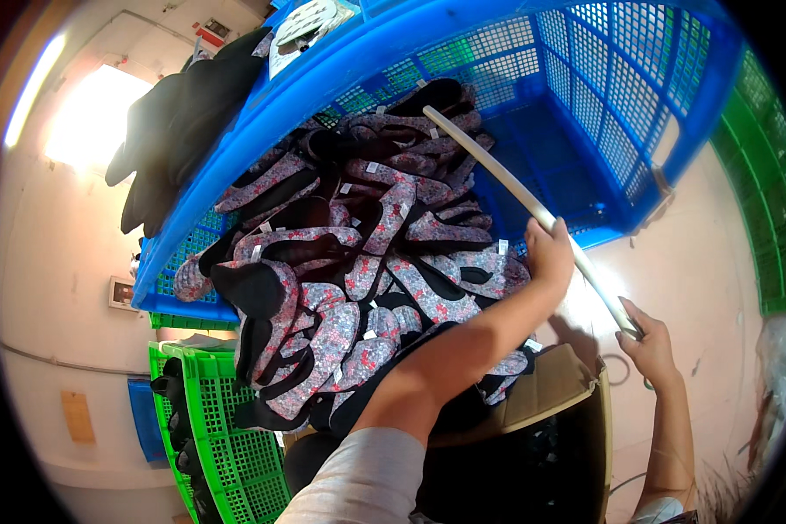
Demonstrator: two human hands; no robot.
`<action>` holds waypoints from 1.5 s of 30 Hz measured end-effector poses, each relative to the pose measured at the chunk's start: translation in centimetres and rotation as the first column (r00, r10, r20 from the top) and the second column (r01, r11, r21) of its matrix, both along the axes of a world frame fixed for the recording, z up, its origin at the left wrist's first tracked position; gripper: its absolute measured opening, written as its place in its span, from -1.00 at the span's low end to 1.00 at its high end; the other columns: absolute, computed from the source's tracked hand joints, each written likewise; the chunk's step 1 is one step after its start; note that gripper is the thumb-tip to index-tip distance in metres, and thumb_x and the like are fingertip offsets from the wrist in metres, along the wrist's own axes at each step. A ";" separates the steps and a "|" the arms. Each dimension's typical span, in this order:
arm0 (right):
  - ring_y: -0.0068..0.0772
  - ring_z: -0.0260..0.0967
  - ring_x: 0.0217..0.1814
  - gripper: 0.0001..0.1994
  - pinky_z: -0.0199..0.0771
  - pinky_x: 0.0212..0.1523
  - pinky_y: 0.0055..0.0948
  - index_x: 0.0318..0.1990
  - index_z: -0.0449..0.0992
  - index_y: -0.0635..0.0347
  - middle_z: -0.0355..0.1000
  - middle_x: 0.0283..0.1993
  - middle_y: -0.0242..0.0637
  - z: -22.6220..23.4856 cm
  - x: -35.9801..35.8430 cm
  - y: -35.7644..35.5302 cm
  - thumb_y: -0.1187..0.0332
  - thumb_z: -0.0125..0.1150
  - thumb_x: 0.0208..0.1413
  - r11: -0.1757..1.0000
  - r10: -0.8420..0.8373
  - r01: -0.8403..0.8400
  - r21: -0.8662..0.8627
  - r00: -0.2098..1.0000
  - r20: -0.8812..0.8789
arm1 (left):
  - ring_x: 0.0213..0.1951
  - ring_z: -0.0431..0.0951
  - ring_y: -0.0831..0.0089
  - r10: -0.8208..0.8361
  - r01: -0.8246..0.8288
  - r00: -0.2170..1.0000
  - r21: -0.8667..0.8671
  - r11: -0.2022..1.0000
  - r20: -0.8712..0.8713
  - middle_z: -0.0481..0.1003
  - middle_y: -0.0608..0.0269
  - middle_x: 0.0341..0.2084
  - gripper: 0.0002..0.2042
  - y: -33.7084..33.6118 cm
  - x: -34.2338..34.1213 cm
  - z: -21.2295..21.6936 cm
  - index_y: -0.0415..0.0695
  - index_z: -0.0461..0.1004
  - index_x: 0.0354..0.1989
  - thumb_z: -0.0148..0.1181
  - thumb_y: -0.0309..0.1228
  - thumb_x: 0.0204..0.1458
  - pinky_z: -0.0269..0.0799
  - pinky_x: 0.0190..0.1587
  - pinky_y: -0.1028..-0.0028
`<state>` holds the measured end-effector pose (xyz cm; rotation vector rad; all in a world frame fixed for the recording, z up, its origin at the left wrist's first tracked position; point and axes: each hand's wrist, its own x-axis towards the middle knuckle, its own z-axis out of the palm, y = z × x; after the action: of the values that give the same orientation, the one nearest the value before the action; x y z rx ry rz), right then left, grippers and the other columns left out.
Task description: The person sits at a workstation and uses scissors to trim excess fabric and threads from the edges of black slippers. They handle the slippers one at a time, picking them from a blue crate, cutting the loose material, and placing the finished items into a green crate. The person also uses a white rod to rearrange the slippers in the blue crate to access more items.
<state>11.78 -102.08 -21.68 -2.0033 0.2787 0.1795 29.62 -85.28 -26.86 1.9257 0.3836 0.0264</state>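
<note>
A long, pale, slightly curved stick slants from over the blue basket down toward the right. Near its middle, my left hand is closed around it. Lower along the stick, my right hand grips the end part with fingers and thumb. The stick's far tip lies over a heap of floral fabric pieces with black linings and small white tags. They look like soft footwear, though their exact kind is unclear. My left forearm covers part of the heap's near side.
The big blue basket has mesh walls and holds the heap at its left. An open cardboard box with black contents stands below. Green crates are at lower left; another green crate is at right. Black pieces hang over the basket's left rim.
</note>
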 end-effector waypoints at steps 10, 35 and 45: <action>-0.21 0.46 -0.43 -0.43 0.47 -0.29 -0.32 0.17 0.54 -0.06 0.49 -0.44 -0.10 4.7 6.9 0.3 0.49 0.23 -0.12 0.917 0.275 -0.256 -0.306 0.961 0.022 | -0.44 0.40 0.31 0.124 -0.454 0.883 -0.758 0.469 -0.452 0.30 0.21 -0.50 -0.72 7.6 9.7 1.9 -0.13 0.25 -0.22 0.25 -0.30 0.17 0.51 -0.29 0.20; -0.11 0.50 -0.40 -0.47 0.50 -0.27 -0.23 0.15 0.55 -0.01 0.51 -0.43 -0.08 8.9 5.0 -0.2 0.48 0.24 -0.09 0.907 0.212 -0.203 -0.370 0.977 -0.018 | -0.44 0.42 0.36 0.003 -0.404 0.890 -0.786 0.467 -0.456 0.32 0.23 -0.45 -0.76 5.3 10.0 4.2 -0.14 0.27 -0.30 0.20 -0.30 0.20 0.54 -0.23 0.25; -0.14 0.47 -0.44 -0.48 0.49 -0.29 -0.25 0.13 0.57 -0.03 0.51 -0.47 -0.10 13.4 7.4 -1.3 0.48 0.24 -0.10 0.800 0.324 -0.342 -0.493 0.938 -0.125 | -0.41 0.45 0.37 0.030 -0.468 0.870 -0.803 0.369 -0.492 0.34 0.23 -0.44 -0.74 5.5 8.8 2.8 -0.15 0.28 -0.27 0.22 -0.28 0.19 0.56 -0.23 0.29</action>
<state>19.18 -103.35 -8.24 -2.5753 -0.0203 0.3991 38.44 -79.74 -24.03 0.6977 0.7904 -0.3321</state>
